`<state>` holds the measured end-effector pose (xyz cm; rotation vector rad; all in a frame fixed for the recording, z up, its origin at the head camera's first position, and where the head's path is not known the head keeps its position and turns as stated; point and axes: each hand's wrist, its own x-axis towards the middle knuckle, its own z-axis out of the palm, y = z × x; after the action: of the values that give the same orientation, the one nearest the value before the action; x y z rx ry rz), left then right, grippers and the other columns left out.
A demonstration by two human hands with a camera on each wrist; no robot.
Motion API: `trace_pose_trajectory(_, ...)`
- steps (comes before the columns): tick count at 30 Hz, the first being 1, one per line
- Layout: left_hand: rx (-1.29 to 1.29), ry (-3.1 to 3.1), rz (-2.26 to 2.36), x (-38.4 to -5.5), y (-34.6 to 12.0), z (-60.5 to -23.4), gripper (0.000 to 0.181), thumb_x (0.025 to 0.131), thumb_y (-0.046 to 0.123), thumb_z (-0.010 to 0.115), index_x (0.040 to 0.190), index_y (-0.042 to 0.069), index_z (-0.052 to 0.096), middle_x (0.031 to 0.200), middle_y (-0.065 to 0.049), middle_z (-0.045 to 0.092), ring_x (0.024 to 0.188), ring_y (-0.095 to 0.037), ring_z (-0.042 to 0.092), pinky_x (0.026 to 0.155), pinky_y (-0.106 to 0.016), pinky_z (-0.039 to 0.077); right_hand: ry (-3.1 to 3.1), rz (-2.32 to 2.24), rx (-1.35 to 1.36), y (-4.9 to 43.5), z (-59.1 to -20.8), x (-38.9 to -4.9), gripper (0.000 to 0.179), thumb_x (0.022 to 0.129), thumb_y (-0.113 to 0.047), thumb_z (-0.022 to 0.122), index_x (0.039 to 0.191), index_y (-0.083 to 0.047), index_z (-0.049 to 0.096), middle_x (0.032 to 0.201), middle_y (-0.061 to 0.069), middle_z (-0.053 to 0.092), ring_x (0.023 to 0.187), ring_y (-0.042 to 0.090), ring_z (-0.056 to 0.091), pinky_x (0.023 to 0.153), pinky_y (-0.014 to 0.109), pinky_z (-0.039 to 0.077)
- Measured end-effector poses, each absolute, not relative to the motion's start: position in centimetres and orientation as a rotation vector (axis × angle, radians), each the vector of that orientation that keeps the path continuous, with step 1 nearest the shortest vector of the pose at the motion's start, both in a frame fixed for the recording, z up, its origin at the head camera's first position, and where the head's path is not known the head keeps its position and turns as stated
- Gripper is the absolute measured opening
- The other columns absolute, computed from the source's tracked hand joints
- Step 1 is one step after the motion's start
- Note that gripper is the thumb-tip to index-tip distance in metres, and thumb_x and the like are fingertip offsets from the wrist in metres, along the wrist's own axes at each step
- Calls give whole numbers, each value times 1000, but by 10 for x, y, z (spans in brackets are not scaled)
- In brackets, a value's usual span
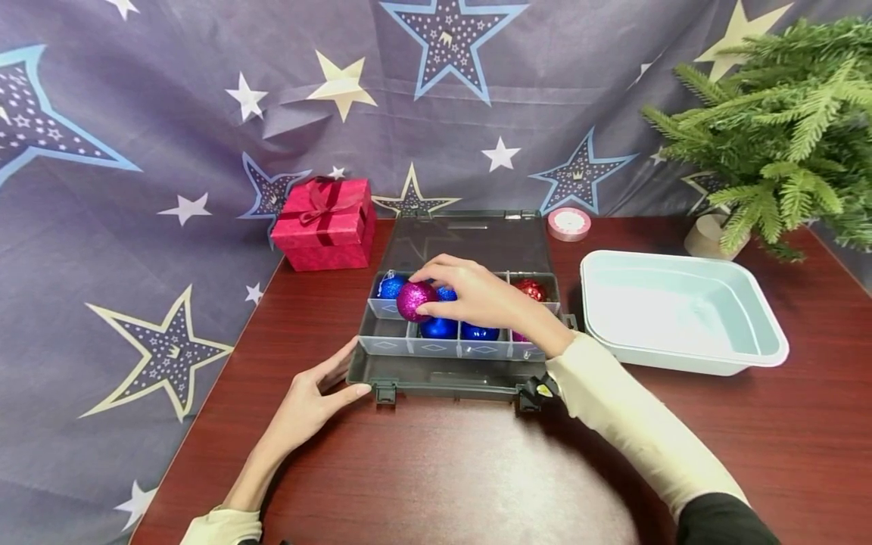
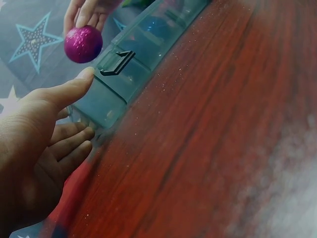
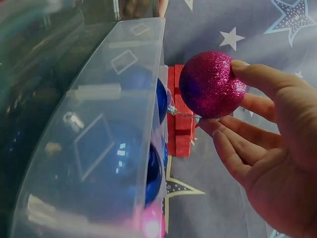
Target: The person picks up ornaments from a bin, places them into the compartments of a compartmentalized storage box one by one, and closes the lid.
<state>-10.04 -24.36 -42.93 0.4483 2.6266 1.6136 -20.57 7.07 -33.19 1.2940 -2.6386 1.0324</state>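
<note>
My right hand (image 1: 477, 295) pinches a magenta glitter Christmas bauble (image 1: 416, 302) between thumb and fingertips, above the left part of the open divided storage box (image 1: 436, 390). In the right wrist view the bauble (image 3: 212, 84) is raised over the clear divider wall, its string hanging below. Blue baubles (image 1: 439, 328) sit in several compartments, and a red bauble (image 1: 530, 289) lies in the back right one. The front left compartment (image 1: 384, 328) shows no bauble. My left hand (image 1: 309, 401) touches the box's front left corner, thumb and fingers extended along its sides.
Right of the box stands a pale blue plastic tub (image 1: 681, 359). A red gift box (image 1: 325, 227) with a bow is at the back left. A ribbon roll (image 1: 568, 224) lies behind the tub, near a small artificial fir tree (image 1: 783, 136). Black latches (image 1: 386, 392) jut from the box's front.
</note>
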Motion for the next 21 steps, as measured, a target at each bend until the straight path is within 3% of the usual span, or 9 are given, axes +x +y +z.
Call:
trace_pose_trajectory(12,459,2636,1592,-101,-243,-430,71,93,20,82,156,25,49,139,-10,63,127,-23,61,101,-16,45,-2652,1016,1374,40,-331,-212,44,96,-29,76,133,-6,69,128,12,63,108,20,67,96,30,53)
trace_pose_trajectory(21,444,2636,1583,-100,-242,-427,72,92,20,82,156,25,50,140,-11,63,126,-24,61,100,-16,46,-2742,890,1404,29,-333,-216,42,98,-27,74,135,-8,67,131,11,62,109,20,64,98,34,53)
